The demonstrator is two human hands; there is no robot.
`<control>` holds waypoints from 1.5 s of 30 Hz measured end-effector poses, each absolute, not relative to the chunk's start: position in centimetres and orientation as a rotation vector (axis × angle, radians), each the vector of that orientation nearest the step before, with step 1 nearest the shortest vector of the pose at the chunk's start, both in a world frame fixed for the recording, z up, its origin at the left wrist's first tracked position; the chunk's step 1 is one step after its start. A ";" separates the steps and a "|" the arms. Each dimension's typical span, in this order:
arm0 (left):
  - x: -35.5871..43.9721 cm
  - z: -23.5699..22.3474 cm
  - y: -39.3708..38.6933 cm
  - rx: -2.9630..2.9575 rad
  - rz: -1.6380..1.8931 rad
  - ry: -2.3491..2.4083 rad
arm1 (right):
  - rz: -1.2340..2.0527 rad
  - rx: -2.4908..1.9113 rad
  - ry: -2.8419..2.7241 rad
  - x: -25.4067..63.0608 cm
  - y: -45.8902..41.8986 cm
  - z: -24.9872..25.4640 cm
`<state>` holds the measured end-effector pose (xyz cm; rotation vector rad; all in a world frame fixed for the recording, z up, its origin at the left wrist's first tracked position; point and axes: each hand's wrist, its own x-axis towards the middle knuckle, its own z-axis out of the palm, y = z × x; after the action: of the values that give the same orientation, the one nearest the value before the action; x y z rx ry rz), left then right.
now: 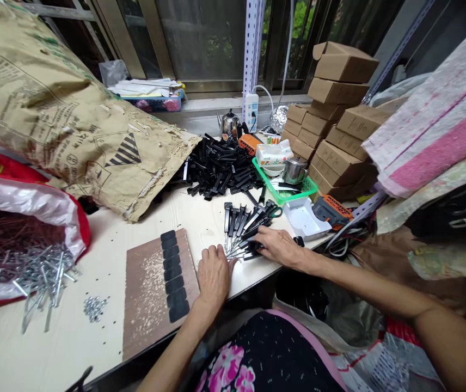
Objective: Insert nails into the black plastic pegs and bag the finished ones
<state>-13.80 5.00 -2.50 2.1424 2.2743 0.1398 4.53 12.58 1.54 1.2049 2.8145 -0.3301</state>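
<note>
The fan of black-handled metal pieces (239, 220) lies on the pale table (212, 213) between and just beyond the hands, nearer than the larger black heap (220, 169); each piece should handle as light, stiff and slightly slick, best taken by its thicker black end. The right hand (276, 247) curls over the handles, the left hand (214, 270) bends beside the thin tips, and with fingertips partly hidden I cannot tell whether either grips a piece.

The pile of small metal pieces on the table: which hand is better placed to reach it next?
Probably the left hand: it is nearer the small metal pieces, while the right hand is farther away, at the black handles.
</note>
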 end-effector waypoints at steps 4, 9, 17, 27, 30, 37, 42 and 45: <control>-14.1 -3.3 5.4 2.098 0.204 2.230 | -0.209 0.701 2.941 2.0 13.0 1.8; -15.5 -5.0 5.6 1.895 0.527 2.141 | -0.059 0.558 2.827 -1.7 14.5 1.9; -17.3 -3.7 3.7 1.728 0.988 2.123 | 0.238 0.469 2.734 -4.2 14.0 0.6; -16.5 -3.8 2.8 1.652 1.059 2.056 | 0.176 0.152 2.784 -2.7 17.3 0.3; -16.7 -3.5 2.8 1.630 1.075 2.054 | 0.130 0.128 2.797 -2.4 17.9 -0.1; -17.0 -3.6 3.2 1.637 1.123 2.074 | 0.094 0.282 2.860 -1.7 19.3 2.8; -16.4 -4.1 4.0 1.650 1.127 2.037 | -0.058 0.554 3.097 0.2 22.0 6.7; -15.4 -3.4 4.1 1.691 1.165 2.005 | -0.138 0.735 3.204 1.5 23.6 7.5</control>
<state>-15.44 4.06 -3.36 1.6915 2.0054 1.1654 1.46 23.64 7.54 0.7350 3.2043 -0.1380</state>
